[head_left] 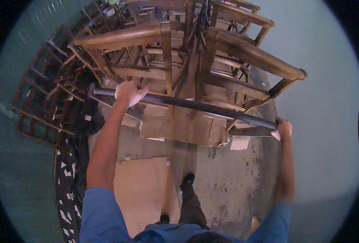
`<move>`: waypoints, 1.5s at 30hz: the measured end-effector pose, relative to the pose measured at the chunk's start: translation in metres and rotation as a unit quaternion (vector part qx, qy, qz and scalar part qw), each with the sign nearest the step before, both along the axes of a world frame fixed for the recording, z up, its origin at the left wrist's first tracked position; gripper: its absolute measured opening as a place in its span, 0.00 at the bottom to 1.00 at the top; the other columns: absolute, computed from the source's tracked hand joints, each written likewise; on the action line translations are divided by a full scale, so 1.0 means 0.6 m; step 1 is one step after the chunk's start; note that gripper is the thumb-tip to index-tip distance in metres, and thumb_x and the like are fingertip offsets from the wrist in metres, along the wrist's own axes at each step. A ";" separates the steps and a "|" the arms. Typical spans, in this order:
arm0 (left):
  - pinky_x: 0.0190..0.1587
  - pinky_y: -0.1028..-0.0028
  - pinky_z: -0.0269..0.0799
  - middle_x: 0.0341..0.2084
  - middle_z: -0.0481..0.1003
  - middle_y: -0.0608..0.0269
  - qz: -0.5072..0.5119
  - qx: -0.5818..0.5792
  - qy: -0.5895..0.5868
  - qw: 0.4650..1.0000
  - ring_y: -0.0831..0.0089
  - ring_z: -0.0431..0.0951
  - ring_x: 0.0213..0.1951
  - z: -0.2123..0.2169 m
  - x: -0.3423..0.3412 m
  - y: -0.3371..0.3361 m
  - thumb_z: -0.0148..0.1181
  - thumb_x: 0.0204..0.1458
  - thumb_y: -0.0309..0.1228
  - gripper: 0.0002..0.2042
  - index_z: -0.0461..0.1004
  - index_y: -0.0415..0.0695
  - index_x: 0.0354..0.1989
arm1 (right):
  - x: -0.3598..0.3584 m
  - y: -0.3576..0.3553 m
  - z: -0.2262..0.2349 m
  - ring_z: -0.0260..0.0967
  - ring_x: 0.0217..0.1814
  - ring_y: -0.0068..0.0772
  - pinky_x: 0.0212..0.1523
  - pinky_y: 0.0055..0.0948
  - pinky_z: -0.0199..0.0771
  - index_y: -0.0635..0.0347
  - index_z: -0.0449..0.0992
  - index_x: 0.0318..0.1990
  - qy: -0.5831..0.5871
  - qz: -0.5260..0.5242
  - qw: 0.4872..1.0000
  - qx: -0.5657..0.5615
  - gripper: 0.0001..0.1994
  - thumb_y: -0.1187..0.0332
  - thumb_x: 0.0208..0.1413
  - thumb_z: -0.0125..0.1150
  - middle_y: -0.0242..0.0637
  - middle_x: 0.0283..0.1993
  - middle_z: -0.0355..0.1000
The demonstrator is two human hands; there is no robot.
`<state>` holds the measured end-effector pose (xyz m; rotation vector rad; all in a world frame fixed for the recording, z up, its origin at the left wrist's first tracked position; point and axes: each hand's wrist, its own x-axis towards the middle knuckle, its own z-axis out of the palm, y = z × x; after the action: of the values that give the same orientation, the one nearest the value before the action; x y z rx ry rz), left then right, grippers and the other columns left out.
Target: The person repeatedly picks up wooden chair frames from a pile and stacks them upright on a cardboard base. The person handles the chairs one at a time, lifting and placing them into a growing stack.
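Observation:
A long dark handlebar [211,108] runs crosswise in front of me, its left end farther off than its right. My left hand [129,94] is closed over the bar near its left end, with the thumb standing a little apart. At the right end, my right hand [284,128] wraps round the bar. Just beyond stand brown wooden chair frames, a left one [126,34] and a right one [256,52], with more behind. Flattened cardboard [175,128] lies under them. Pale material shows at both palms; I cannot make out what it is.
More wooden frames [45,89] are stacked along the left by a green wall. A cardboard sheet [145,190] lies on the stained floor [232,178] by my feet. A dark strip with white scraps [67,194] runs at left. A pale wall [321,121] stands close on the right.

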<state>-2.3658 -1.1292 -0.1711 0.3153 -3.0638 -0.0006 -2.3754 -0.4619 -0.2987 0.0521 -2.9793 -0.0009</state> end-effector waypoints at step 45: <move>0.56 0.56 0.74 0.40 0.84 0.52 -0.009 0.021 0.048 0.999 0.51 0.81 0.49 -0.089 -1.535 0.081 0.52 0.54 0.65 0.31 0.87 0.50 0.42 | -1.513 0.074 -0.043 0.78 0.38 0.57 0.40 0.50 0.79 0.52 0.80 0.35 -0.024 0.023 0.998 0.052 0.20 0.56 0.30 0.69 0.47 0.32 0.79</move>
<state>-3.2869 -1.0803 -0.2244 0.2810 -2.9753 -0.0772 -3.2829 -0.4176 -0.3243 0.1338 -3.0230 -0.1501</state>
